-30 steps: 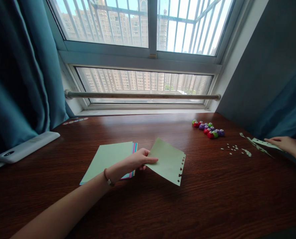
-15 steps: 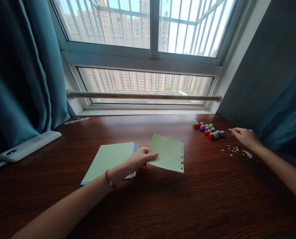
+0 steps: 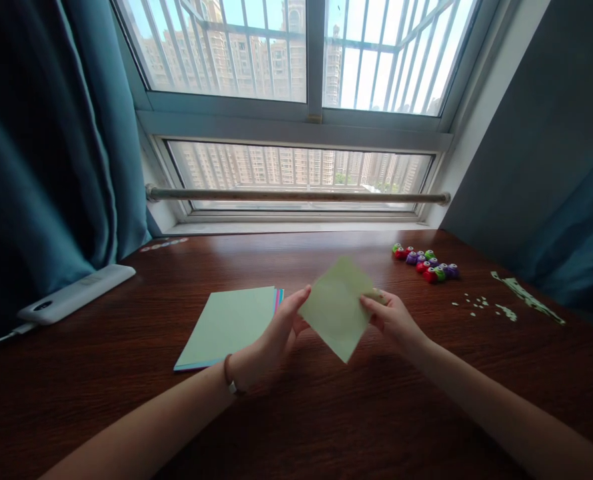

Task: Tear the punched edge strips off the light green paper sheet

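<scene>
A pale green sheet of paper (image 3: pixel 337 308) is held up above the wooden table (image 3: pixel 326 413), turned like a diamond. My left hand (image 3: pixel 276 337) pinches its left edge, fingers closed on it. My right hand (image 3: pixel 390 317) grips its right edge, fingers closed on it too. Just left of my left hand lies a stack of coloured paper (image 3: pixel 231 323) with a green sheet on top. A cluster of small red, purple and green craft punches (image 3: pixel 426 261) sits at the back right, apart from both hands.
Small paper cut-outs (image 3: pixel 481 307) and a punched paper strip (image 3: pixel 526 297) lie at the right. A white device with a cable (image 3: pixel 74 293) rests at the left edge by the teal curtain (image 3: pixel 41 167). A window with a metal rail (image 3: pixel 296 195) stands behind the table.
My right hand came back from the punches and took the sheet's right edge. The sheet rose and turned into a diamond between both hands. The view shifted slightly left.
</scene>
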Motion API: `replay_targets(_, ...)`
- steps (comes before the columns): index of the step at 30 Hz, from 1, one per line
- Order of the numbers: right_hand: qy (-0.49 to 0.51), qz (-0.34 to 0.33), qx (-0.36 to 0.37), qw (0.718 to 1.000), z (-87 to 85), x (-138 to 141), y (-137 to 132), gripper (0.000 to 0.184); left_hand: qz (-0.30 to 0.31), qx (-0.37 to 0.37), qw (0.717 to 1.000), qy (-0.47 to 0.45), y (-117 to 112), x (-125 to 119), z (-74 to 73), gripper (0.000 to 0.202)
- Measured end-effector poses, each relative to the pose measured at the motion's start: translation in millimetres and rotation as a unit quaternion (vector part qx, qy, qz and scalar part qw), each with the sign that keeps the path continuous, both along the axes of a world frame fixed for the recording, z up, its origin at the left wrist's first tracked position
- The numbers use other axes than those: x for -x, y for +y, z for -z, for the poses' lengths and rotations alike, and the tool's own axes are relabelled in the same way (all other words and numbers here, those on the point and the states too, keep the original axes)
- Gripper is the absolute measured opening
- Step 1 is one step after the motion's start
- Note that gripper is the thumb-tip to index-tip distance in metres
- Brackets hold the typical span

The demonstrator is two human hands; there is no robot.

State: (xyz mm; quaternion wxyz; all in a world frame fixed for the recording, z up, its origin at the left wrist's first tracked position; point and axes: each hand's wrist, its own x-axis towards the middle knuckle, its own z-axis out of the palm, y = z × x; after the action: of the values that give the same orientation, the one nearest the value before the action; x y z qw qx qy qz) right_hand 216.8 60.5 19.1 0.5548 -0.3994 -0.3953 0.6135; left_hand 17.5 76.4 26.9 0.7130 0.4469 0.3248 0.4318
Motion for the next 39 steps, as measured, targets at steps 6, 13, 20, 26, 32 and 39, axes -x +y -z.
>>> replay_targets(6, -0.115, -0.108, 0.008, 0.987, 11.7, -25, 0, 0.041, 0.031, -0.075, 0.992, 0.094, 16, 7, 0.0, 0.069)
replay_targets(13, -0.199, -0.082, -0.089, 0.972, 12.7, -24, -2, 0.078, -0.035, -0.141, 0.981, 0.127, 14, 0, 19.2, 0.045)
replay_targets(20, -0.312, 0.014, -0.211, 0.926, 15.7, -27, -3, 0.052, -0.050, -0.152, 0.973, 0.166, 16, 2, 15.3, 0.017)
replay_targets(26, -0.361, 0.013, -0.253, 0.898, 12.3, -28, -2, 0.031, -0.031, -0.137, 0.973, 0.183, 10, -1, 9.2, 0.025)
replay_targets(32, -0.346, 0.020, -0.201, 0.916, 16.0, -27, -2, 0.035, -0.033, -0.194, 0.951, 0.240, 6, -1, 0.9, 0.027)
replay_targets(39, -0.341, 0.018, -0.199, 0.919, 8.2, -25, -6, 0.026, -0.016, -0.309, 0.896, 0.317, 3, 2, 0.5, 0.025)
